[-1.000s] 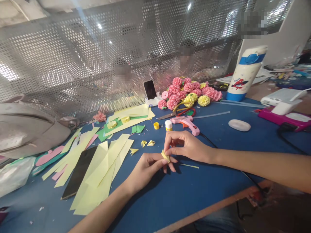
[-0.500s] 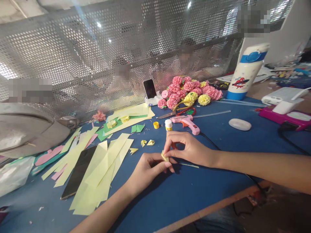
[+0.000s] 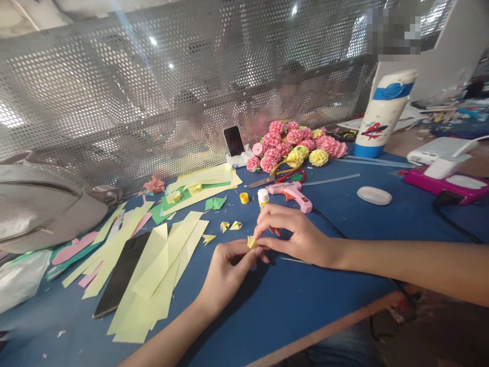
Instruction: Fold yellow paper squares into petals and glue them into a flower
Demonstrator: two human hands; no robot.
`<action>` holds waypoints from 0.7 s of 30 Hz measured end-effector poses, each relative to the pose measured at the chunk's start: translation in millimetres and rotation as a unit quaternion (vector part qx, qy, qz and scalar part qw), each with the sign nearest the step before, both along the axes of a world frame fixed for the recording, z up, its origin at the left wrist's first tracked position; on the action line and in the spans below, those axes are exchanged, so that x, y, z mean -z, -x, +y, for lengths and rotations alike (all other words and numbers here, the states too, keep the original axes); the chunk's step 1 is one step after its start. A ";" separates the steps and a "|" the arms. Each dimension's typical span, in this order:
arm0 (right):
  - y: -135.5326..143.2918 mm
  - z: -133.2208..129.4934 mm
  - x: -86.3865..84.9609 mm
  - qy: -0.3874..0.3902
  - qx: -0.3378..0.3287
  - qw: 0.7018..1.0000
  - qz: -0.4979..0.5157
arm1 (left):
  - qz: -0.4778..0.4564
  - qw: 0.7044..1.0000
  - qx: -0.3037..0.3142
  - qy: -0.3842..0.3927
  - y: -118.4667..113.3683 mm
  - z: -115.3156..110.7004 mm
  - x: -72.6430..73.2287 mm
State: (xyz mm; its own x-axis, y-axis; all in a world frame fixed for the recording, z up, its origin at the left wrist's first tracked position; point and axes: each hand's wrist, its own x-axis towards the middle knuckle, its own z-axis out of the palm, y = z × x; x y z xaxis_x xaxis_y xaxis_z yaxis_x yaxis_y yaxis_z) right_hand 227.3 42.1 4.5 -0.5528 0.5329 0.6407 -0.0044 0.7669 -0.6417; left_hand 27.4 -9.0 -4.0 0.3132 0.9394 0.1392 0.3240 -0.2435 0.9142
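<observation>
A small folded yellow paper piece (image 3: 251, 242) is pinched between both hands above the blue table. My left hand (image 3: 233, 265) grips it from below with thumb and fingers. From the right, the fingertips of my right hand (image 3: 290, 232) press on its side. Three folded yellow pieces (image 3: 236, 225) lie just left of and behind the hands. A glue bottle (image 3: 263, 197) with a white top stands behind my right hand, with a yellow cap (image 3: 244, 198) beside it. Pale yellow paper strips (image 3: 168, 270) overlap to the left, partly over a dark phone (image 3: 122, 272).
Behind are scissors (image 3: 263, 181), a pink glue gun (image 3: 300, 198), pink and yellow paper flowers (image 3: 284, 148) and a propped phone (image 3: 234, 141). At right stand a bottle (image 3: 385, 114) and a purple power strip (image 3: 445, 184). A grey bag (image 3: 46, 209) sits left.
Both hands have shifted slightly left with the yellow piece, which now shows pointed tips. The right hand's fingers are more spread over it. The view has moved slightly.
</observation>
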 end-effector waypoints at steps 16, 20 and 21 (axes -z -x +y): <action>-5.1 5.0 -4.1 -0.218 0.004 0.976 -0.025 | -0.019 1.000 0.024 0.005 1.4 0.0 -2.7; -3.8 1.3 -4.1 -0.052 -0.005 0.999 0.005 | -0.010 0.999 0.006 -0.032 -0.3 -2.4 -3.9; -3.6 0.4 -3.6 -0.027 -0.001 1.000 0.005 | -0.008 0.999 0.003 -0.041 -1.0 -3.2 -4.3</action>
